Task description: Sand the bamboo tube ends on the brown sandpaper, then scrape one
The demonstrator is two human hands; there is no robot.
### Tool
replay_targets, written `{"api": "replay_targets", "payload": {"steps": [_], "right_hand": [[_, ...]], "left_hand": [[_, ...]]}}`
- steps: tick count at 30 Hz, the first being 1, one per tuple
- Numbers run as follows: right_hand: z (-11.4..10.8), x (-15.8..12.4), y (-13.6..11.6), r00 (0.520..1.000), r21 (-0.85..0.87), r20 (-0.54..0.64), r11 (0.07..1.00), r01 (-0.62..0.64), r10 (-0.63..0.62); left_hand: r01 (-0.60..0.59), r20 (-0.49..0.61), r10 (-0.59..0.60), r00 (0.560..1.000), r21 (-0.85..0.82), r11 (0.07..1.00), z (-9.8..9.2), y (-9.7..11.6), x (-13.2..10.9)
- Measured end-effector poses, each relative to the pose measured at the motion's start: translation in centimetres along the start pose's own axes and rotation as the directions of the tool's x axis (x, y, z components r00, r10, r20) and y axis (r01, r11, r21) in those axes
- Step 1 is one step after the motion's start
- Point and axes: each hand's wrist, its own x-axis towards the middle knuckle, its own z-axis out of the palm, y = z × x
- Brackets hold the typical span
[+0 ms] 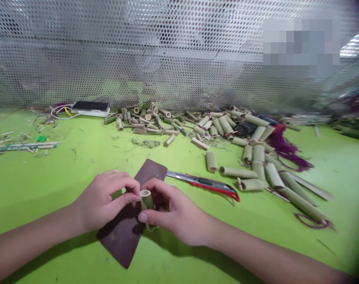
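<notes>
pinching of a short bamboo tube [147,200] is seen between thumb and fingers of the right hand [170,209], the tube held near upright; its rim is touched by the closed fingers of the left hand [105,199]. a dark abrasive sheet [123,232] lies beneath, a red-edged utility knife [203,183] just beside it, on a green mat [49,189].

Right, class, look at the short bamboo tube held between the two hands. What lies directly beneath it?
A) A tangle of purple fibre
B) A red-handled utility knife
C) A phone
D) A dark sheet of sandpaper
D. The dark sheet of sandpaper runs under the bamboo tube held by the left hand and right hand, while the red-handled utility knife lies off to one side.
</notes>
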Motion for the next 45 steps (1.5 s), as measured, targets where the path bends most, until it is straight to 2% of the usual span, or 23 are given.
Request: {"api": "replay_targets", "payload": {"steps": [4,10,17,22,25,29,32,34,39,45], "right_hand": [[0.1,0.0,-0.1,1.000,0.095,-0.006,0.995,0.000,0.001],[0.1,0.2,-0.1,1.000,0.237,-0.003,0.971,0.021,-0.020],[0.3,0.2,0.1,0.999,0.269,-0.024,0.963,0.031,-0.025],[0.1,0.2,0.1,1.000,0.263,-0.018,0.965,0.027,-0.023],[-0.3,0.2,-0.1,0.998,0.292,0.065,0.956,-0.023,0.004],[-0.9,0.2,-0.2,0.961,0.292,0.268,0.944,-0.150,0.070],[-1.3,0.2,-0.3,0.928,0.248,0.358,0.948,-0.198,0.101],[-1.4,0.2,-0.4,0.916,0.221,0.386,0.953,-0.209,0.111],[-1.6,0.1,-0.8,0.897,0.161,0.420,0.961,-0.223,0.137],[-1.4,0.1,-1.3,0.891,0.128,0.424,0.963,-0.236,0.162]], "left_hand": [[-0.030,0.040,0.030,0.999,0.009,1.000,0.3,-0.2,-0.1],[-0.145,-0.086,0.149,0.985,0.055,0.988,0.2,0.2,0.0],[-0.177,-0.142,0.195,0.970,0.128,0.976,0.5,0.4,0.3],[-0.266,-0.112,0.282,0.953,0.138,0.954,0.2,-0.2,0.3],[-0.375,-0.064,0.388,0.919,0.151,0.914,0.0,-0.8,0.3],[-0.424,-0.052,0.441,0.896,0.194,0.884,-0.2,-1.4,0.2],[-0.420,-0.045,0.431,0.901,0.150,0.895,-0.1,-1.3,0.0],[-0.384,-0.018,0.387,0.922,0.092,0.919,-0.1,-1.1,0.0],[-0.308,0.082,0.306,0.949,0.017,0.951,-0.1,-0.7,-0.1],[-0.295,0.107,0.292,0.950,0.004,0.956,-0.2,-0.7,-0.2]]}}
